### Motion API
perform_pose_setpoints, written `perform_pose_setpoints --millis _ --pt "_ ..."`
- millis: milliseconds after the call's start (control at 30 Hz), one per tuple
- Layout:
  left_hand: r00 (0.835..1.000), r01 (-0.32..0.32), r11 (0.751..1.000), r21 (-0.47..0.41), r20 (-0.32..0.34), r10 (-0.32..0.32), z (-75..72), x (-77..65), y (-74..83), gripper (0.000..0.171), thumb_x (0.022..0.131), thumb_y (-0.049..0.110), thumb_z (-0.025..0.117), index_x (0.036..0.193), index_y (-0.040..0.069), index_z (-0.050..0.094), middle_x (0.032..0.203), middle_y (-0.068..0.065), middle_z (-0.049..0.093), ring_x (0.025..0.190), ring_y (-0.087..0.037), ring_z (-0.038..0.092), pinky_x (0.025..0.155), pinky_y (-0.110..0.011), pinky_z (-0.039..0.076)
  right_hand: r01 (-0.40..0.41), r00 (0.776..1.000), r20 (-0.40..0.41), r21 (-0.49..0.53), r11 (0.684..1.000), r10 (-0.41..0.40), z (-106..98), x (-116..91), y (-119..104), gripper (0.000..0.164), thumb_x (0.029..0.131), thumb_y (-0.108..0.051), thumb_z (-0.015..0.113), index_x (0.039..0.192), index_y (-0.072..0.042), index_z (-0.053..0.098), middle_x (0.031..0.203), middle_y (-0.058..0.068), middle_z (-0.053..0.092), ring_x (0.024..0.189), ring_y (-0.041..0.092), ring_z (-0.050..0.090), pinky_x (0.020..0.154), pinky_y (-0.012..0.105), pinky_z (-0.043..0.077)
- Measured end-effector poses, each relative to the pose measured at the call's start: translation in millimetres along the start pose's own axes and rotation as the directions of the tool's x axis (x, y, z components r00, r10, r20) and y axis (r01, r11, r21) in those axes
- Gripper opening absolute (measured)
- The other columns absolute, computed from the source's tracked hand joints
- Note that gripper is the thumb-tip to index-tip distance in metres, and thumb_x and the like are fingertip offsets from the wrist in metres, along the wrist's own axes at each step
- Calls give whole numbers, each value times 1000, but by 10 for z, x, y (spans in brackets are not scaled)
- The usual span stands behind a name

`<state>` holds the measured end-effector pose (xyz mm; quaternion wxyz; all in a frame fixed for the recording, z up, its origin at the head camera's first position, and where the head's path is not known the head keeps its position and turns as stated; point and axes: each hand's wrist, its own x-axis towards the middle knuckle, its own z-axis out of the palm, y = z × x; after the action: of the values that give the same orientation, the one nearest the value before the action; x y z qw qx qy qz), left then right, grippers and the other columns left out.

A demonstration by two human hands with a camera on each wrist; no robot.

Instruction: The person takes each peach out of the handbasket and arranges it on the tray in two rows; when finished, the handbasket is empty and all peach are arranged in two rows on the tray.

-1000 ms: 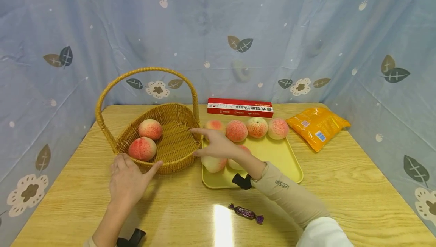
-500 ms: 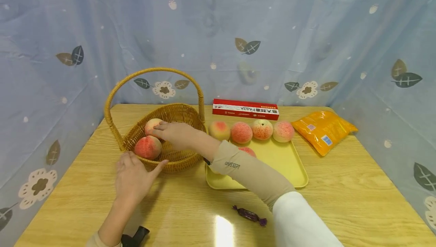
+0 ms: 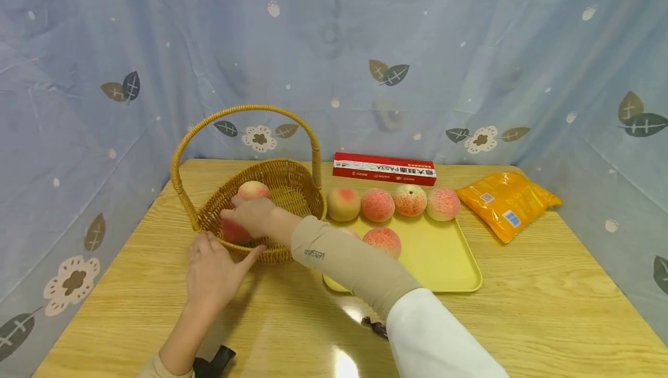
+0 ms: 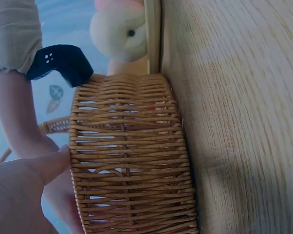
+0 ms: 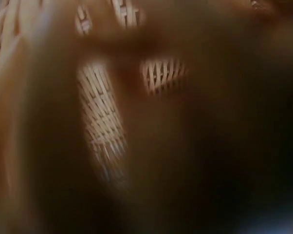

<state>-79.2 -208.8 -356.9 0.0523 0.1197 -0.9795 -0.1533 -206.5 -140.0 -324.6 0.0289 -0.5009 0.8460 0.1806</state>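
A wicker basket [image 3: 284,250] with a tall arched handle stands at the left, two peaches inside it. My left hand [image 3: 211,273] rests at its near left rim, thumb stretched out to the side. In the left wrist view, the tip of that thumb touches the rim of the basket [image 4: 127,161]. My right hand [image 3: 253,215] reaches into the basket, palm down, over the redder peach [image 3: 235,232]. Its fingers partly cover this fruit, and their underside is hidden. Just behind them lies the paler peach [image 3: 254,189]. The right wrist view is dark and blurred, with basket weave showing between fingers.
A yellow tray [image 3: 438,256] with several peaches [image 3: 382,241] stands right of the basket, partly under my right sleeve. Behind it lies a red pasta box [image 3: 384,169], and to the right an orange packet [image 3: 508,204]. A purple wrapped candy [image 3: 374,327] lies in front.
My right hand has moved left from the basket's right rim, over the paler peach, then nearer onto the redder one. The paler peach sits slightly farther back. My left hand stays at the rim.
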Motion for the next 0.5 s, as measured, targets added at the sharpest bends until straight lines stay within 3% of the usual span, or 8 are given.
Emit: perform_pose_setpoints --millis 133,300,500 --pt "1000 -11 1000 0 -17 11 -3 1 4 119 89 72 46 133 -34 15 138 -51 17 129 -64 21 109 -62 22 -21 999 -28 55 998 23 18 9 28 71 91 -29 70 151 -27 31 154 1 31 133 15 42 94 23 48" --pt "1000 -15 1000 -5 -28 15 -2 -2 6 118 89 71 47 134 -34 15 137 -51 18 130 -63 22 111 -61 18 -81 997 4 174 981 81 46 1 107 75 89 -34 70 152 -17 32 148 4 42 122 16 54 91 24 50" --pt "1000 -8 1000 0 -14 8 -4 -10 1 117 89 70 48 135 -33 15 138 -51 17 131 -62 20 112 -60 16 -114 993 12 210 971 114 83 -66 263 51 88 -39 67 131 -13 58 124 0 61 111 14 59 89 24 50"
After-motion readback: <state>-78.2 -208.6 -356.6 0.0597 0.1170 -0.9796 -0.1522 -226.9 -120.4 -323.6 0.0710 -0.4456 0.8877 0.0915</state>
